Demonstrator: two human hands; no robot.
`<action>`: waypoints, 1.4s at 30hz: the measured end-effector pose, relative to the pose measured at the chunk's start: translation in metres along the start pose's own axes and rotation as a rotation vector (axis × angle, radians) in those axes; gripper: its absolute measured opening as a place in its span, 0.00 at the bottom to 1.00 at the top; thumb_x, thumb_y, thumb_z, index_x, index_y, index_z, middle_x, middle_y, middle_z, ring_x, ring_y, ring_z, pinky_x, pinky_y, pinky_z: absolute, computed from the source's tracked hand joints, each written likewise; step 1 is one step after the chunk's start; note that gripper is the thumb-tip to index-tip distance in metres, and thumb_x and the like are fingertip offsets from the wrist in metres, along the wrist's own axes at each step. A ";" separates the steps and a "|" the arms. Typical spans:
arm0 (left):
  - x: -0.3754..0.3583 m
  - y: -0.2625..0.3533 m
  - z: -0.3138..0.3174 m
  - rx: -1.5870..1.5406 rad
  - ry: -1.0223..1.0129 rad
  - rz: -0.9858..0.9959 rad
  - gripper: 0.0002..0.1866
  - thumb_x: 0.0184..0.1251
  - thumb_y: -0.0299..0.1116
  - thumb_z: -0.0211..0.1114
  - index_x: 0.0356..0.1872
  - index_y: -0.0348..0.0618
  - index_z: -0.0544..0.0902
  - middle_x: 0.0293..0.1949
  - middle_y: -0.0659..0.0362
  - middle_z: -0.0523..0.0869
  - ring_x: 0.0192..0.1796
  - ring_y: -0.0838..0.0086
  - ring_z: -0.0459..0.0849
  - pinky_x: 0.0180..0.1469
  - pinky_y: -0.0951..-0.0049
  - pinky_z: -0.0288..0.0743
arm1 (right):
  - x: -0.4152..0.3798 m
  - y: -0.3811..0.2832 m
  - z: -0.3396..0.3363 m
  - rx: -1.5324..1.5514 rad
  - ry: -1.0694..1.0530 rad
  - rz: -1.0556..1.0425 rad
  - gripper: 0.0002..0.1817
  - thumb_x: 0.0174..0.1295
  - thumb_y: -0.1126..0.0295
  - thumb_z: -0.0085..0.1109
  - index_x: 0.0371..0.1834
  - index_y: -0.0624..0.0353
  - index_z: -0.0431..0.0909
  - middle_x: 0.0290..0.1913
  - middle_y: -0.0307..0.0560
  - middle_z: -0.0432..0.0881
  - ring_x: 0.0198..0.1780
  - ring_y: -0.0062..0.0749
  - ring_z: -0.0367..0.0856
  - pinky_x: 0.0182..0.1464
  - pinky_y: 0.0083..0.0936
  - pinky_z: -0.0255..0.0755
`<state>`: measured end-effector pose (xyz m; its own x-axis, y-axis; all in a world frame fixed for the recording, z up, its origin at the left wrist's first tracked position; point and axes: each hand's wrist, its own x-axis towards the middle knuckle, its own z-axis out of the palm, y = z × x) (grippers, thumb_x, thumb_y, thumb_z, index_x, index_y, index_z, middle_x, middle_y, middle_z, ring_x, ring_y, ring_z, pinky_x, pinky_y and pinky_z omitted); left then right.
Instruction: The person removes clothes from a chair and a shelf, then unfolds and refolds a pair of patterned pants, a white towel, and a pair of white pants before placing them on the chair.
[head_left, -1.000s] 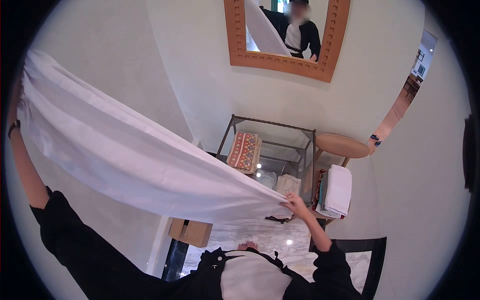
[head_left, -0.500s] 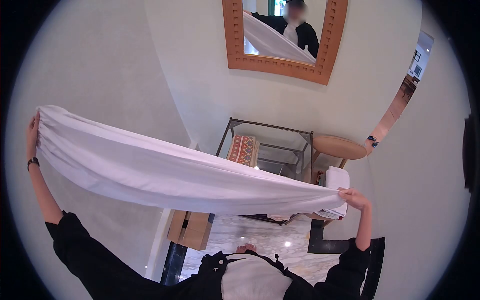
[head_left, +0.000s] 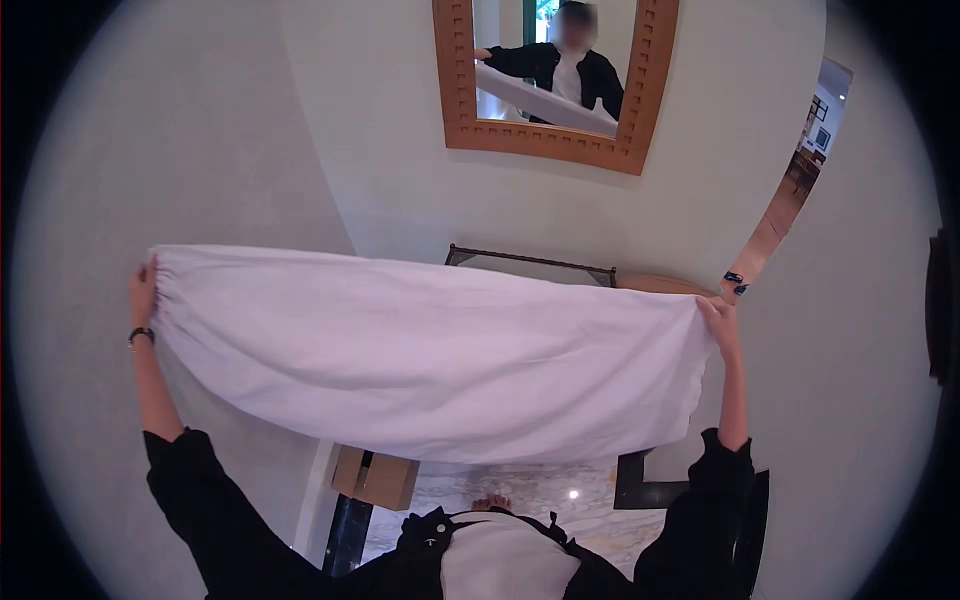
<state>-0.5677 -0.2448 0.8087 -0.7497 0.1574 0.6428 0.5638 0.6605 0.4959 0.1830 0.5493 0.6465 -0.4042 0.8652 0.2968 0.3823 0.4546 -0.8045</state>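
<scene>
A white sheet (head_left: 430,350) is stretched wide in front of me, hanging in soft folds between both hands. My left hand (head_left: 143,285), with a dark band on the wrist, grips its left end, where the fabric is bunched into gathers. At the upper right corner, my right hand (head_left: 718,312) pinches the cloth between thumb and fingers. The sheet's lower edge sags in a curve, and its right side hangs down loosely below my right hand. Behind it, most of a dark metal-framed glass table (head_left: 530,270) is hidden.
A wood-framed mirror (head_left: 545,150) on the wall reflects a person holding the cloth. Behind the sheet's upper right edge shows a tan rounded top (head_left: 660,284). Lower left, a cardboard box (head_left: 385,482) sits on the marble floor (head_left: 450,485), near a bare foot (head_left: 492,502).
My left hand has moved right and slightly down, while my right hand has risen. The sheet now hangs more level and broader, covering the patterned stack and folded white cloths that showed earlier.
</scene>
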 end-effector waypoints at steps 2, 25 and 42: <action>-0.016 -0.012 0.046 0.061 -0.067 -0.026 0.29 0.74 0.53 0.58 0.28 0.30 0.79 0.22 0.64 0.75 0.27 0.80 0.67 0.30 0.73 0.64 | 0.020 0.048 0.027 -0.179 0.064 -0.128 0.16 0.62 0.62 0.65 0.36 0.67 0.87 0.33 0.51 0.85 0.39 0.36 0.83 0.45 0.32 0.73; -0.180 0.421 0.066 -1.042 -1.398 0.380 0.17 0.68 0.21 0.61 0.57 0.33 0.73 0.48 0.57 0.83 0.50 0.77 0.84 0.53 0.75 0.80 | -0.058 -0.232 0.098 0.231 -0.587 -0.277 0.16 0.66 0.63 0.61 0.54 0.59 0.83 0.50 0.41 0.84 0.50 0.20 0.77 0.53 0.19 0.70; -0.267 0.521 0.121 -0.885 -0.890 0.640 0.14 0.54 0.34 0.77 0.35 0.38 0.83 0.31 0.61 0.76 0.34 0.75 0.74 0.38 0.74 0.69 | -0.134 -0.317 0.068 0.501 -0.821 -0.372 0.36 0.69 0.68 0.61 0.77 0.58 0.54 0.49 0.43 0.80 0.53 0.24 0.74 0.61 0.24 0.66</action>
<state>-0.1157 0.1459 0.8251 -0.0618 0.8754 0.4794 0.6647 -0.3222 0.6740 0.0595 0.2746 0.8264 -0.9410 0.1915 0.2790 -0.1969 0.3609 -0.9116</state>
